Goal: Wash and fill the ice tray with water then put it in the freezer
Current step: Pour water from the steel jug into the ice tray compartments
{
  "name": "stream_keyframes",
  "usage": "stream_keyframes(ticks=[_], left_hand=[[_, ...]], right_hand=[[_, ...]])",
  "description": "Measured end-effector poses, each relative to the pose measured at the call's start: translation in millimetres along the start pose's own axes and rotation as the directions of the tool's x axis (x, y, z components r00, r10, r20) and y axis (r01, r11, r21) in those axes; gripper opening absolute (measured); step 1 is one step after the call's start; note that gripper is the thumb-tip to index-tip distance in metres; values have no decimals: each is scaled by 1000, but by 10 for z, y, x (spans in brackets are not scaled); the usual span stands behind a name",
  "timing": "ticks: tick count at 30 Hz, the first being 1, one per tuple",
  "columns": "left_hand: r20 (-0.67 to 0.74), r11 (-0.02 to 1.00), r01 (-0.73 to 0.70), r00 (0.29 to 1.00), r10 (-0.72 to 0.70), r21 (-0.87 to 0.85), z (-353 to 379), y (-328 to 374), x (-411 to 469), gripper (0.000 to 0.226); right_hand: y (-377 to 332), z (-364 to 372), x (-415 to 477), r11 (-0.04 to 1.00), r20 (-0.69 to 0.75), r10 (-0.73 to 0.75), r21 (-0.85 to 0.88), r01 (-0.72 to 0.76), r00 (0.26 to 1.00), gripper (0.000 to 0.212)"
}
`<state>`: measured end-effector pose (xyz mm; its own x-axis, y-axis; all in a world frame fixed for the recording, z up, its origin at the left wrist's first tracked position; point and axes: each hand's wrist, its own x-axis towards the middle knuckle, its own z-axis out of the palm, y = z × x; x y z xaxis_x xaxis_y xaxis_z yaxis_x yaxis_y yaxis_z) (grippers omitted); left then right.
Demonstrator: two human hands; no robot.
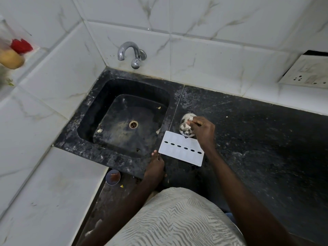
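1. Ice tray (181,148) placement comes first, and it depends on our largest landmarks: the black counter (257,139) runs along the tiled wall, and the sink (122,118) is sunk into its left end, with the tap (130,53) on the wall above the basin's far rim. No water is visibly running.
2. We see the white tray lying flat on the counter just right of the sink's near right corner. Its long axis runs from the sink edge out to the right and slightly toward us, with a row of dark oval holes along that line.
3. Our left hand (156,166) is the nearer one to the tray: its fingertips touch or nearly touch the tray's left short end, and we cannot tell whether they pinch it. That end also lies closest to the basin, so we judge a short carry to the left and away from us would bring the tray under the tap.
4. Our right hand (202,132) sits just beyond the tray's far edge, its fingers curled around a small steel vessel (187,124) tipped on its side.
5. A small cup (113,177) stands below the counter's front edge, well clear of the move.
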<state>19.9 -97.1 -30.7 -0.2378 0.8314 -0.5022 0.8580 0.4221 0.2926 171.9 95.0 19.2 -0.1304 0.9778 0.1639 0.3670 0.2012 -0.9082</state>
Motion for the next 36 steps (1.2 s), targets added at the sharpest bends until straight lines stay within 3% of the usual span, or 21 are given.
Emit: stream_keyframes(ticks=[10,36], left_hand=[[-13,1000,1,1000,-1,5,-2,10,-12,103],[5,1000,2,1000,-2,-31,-24,10,-26,105]], right_hand=[[-110,184,-15,995,66,-68,-63,72,996,15],[-123,229,-29,988,37,-109,-101,112,993,17]])
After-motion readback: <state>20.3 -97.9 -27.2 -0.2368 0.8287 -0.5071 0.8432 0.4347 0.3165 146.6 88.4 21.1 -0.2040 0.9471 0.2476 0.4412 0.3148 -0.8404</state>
